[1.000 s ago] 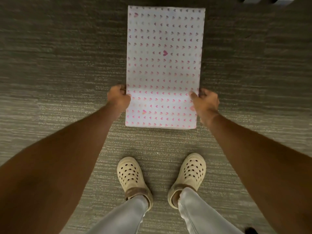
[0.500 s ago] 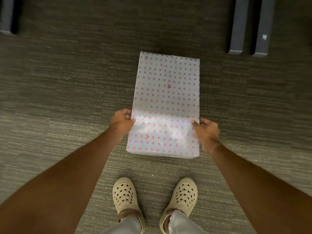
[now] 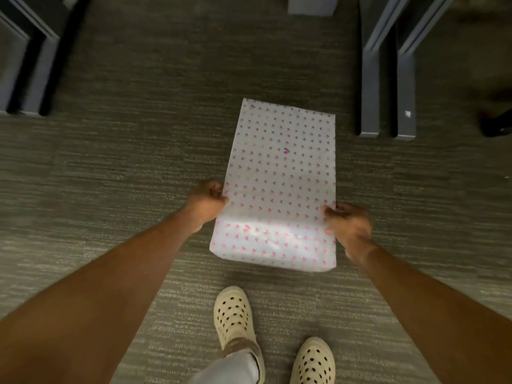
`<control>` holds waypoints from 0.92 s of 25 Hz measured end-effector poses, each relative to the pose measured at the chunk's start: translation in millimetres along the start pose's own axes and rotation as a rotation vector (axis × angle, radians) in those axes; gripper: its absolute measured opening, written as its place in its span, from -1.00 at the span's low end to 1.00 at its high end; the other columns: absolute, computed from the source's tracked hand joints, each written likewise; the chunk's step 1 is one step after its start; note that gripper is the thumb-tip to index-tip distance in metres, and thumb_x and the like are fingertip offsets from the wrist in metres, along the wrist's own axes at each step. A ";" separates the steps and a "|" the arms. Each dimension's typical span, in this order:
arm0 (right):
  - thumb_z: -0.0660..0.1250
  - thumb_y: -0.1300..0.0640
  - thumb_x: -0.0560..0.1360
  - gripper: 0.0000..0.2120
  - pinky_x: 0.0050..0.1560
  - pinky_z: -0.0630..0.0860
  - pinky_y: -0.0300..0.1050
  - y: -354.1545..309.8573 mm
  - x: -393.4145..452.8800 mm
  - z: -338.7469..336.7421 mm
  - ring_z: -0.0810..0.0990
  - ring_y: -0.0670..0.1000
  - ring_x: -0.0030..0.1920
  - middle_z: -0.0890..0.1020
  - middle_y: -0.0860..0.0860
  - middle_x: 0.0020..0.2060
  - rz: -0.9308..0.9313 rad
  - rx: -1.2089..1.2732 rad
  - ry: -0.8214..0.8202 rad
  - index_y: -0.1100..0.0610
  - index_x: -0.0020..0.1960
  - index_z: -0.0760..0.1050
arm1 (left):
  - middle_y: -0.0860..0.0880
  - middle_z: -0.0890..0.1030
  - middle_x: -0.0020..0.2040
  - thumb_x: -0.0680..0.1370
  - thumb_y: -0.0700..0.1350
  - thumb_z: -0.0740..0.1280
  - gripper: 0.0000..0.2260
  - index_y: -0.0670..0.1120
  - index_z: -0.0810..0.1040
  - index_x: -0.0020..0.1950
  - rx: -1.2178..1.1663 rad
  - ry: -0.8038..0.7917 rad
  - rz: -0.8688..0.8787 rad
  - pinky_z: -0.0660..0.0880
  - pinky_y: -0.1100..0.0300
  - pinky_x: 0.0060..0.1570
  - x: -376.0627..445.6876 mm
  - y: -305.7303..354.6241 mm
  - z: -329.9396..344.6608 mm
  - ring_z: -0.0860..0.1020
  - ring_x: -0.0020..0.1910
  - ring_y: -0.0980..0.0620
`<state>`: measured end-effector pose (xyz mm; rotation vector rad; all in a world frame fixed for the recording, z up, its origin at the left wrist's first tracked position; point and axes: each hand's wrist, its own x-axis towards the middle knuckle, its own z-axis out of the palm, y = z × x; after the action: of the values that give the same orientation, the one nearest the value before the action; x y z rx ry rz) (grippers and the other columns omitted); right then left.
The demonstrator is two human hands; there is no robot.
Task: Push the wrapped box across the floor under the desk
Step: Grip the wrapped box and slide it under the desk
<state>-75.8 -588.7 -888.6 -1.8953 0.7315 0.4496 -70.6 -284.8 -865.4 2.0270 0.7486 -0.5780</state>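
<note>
The wrapped box (image 3: 279,173) is a long rectangular parcel in white paper with small pink hearts, lying flat on the grey carpet. Its far end points toward the gap between the desk's legs. My left hand (image 3: 206,202) grips the box's left edge near its near end. My right hand (image 3: 347,225) grips the right edge opposite it. Both thumbs rest on the top face. Grey desk legs (image 3: 386,79) stand to the far right of the box, and other grey legs (image 3: 30,65) stand at the far left.
My two feet in cream perforated clogs (image 3: 234,317) stand just behind the box. A grey block (image 3: 311,5) sits at the top edge between the legs. A dark object (image 3: 496,123) lies at the right edge. Open carpet (image 3: 180,79) stretches ahead of the box.
The box has slid forward toward the desk legs, with both hands holding its sides. The legs now fill more of the view. My left foot has stepped ahead of the right.
</note>
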 end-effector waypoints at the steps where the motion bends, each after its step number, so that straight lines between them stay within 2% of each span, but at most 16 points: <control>1: 0.48 0.00 0.47 -0.86 -0.30 0.64 -0.20 -7.8 3.2 1.9 0.69 -0.09 -0.23 0.72 -0.07 -0.10 -0.010 -0.016 -0.003 -0.01 0.01 0.65 | 0.00 0.62 -0.01 0.54 -0.16 0.38 -0.91 0.00 0.55 0.01 0.015 -0.006 0.029 0.48 0.27 -0.23 7.5 7.4 -5.2 0.58 -0.07 0.06; 3: 0.45 -0.02 0.49 -0.82 -0.35 0.62 -0.23 -20.6 9.7 4.3 0.69 -0.08 -0.26 0.71 -0.07 -0.12 -0.023 -0.004 -0.009 0.01 0.05 0.63 | -0.01 0.62 -0.01 0.55 -0.14 0.37 -0.95 0.00 0.56 -0.02 0.012 -0.032 0.073 0.51 0.24 -0.22 23.9 16.3 -13.5 0.58 -0.08 0.07; 5: 0.44 -0.03 0.50 -0.87 -0.42 0.57 -0.27 -35.9 18.9 7.1 0.69 -0.08 -0.27 0.69 -0.07 -0.13 -0.004 0.015 0.003 -0.03 0.00 0.62 | -0.03 0.63 0.02 0.55 -0.14 0.36 -0.91 -0.04 0.57 0.05 -0.033 -0.098 0.137 0.56 0.15 -0.10 39.9 20.4 -21.7 0.60 -0.01 0.03; 8: 0.42 -0.03 0.51 -0.95 -0.49 0.50 -0.38 -49.7 46.1 8.1 0.67 -0.15 -0.27 0.63 -0.15 -0.18 -0.065 0.019 -0.044 -0.10 -0.08 0.56 | 0.02 0.64 -0.02 0.55 -0.19 0.35 -0.92 -0.03 0.56 0.00 -0.149 -0.172 0.226 0.60 0.25 -0.14 66.5 29.4 -20.2 0.62 -0.03 0.11; 10: 0.40 -0.04 0.52 -0.90 -0.48 0.50 -0.39 -59.3 69.8 9.2 0.66 -0.18 -0.27 0.62 -0.16 -0.18 -0.121 0.000 -0.050 -0.05 -0.01 0.58 | 0.01 0.65 -0.01 0.55 -0.19 0.35 -0.91 -0.08 0.58 0.04 -0.136 -0.129 0.238 0.60 0.24 -0.17 90.9 40.7 -11.9 0.63 -0.02 0.09; 13: 0.38 -0.09 0.52 -0.72 -0.39 0.57 -0.27 -73.9 115.9 15.7 0.67 -0.14 -0.22 0.65 -0.08 -0.05 -0.150 -0.032 -0.037 0.05 0.14 0.58 | -0.13 0.61 0.17 0.56 -0.18 0.34 -0.74 -0.20 0.53 0.24 -0.105 -0.067 0.173 0.58 0.01 0.08 133.5 62.3 0.9 0.60 0.12 -0.08; 16: 0.38 -0.09 0.52 -0.65 -0.29 0.60 -0.19 -90.2 157.6 21.9 0.68 -0.10 -0.17 0.67 -0.01 0.07 -0.178 -0.017 -0.043 0.10 0.20 0.58 | -0.15 0.58 0.25 0.56 -0.18 0.33 -0.72 -0.18 0.51 0.27 -0.089 -0.034 0.166 0.52 -0.09 0.23 167.0 85.1 7.3 0.56 0.22 -0.12; 20: 0.41 -0.08 0.50 -0.65 -0.28 0.60 -0.19 -114.3 207.6 30.5 0.65 -0.12 -0.22 0.68 0.02 0.11 -0.231 -0.037 0.017 0.12 0.17 0.60 | -0.16 0.56 0.28 0.57 -0.22 0.31 -0.75 -0.18 0.51 0.24 -0.124 0.000 0.186 0.50 -0.12 0.26 209.9 114.0 11.8 0.54 0.26 -0.15; 23: 0.42 -0.13 0.48 -0.57 -0.22 0.61 -0.16 -134.1 240.5 38.6 0.64 -0.12 -0.23 0.67 0.03 0.14 -0.252 -0.061 0.065 0.12 0.22 0.57 | -0.13 0.57 0.25 0.57 -0.20 0.31 -0.76 -0.14 0.52 0.23 -0.126 0.033 0.173 0.51 -0.10 0.25 241.4 133.1 10.6 0.55 0.23 -0.12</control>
<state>193.4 -582.1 -957.5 -2.0350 0.5160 0.2541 192.1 -282.6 -949.6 1.9644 0.6064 -0.3896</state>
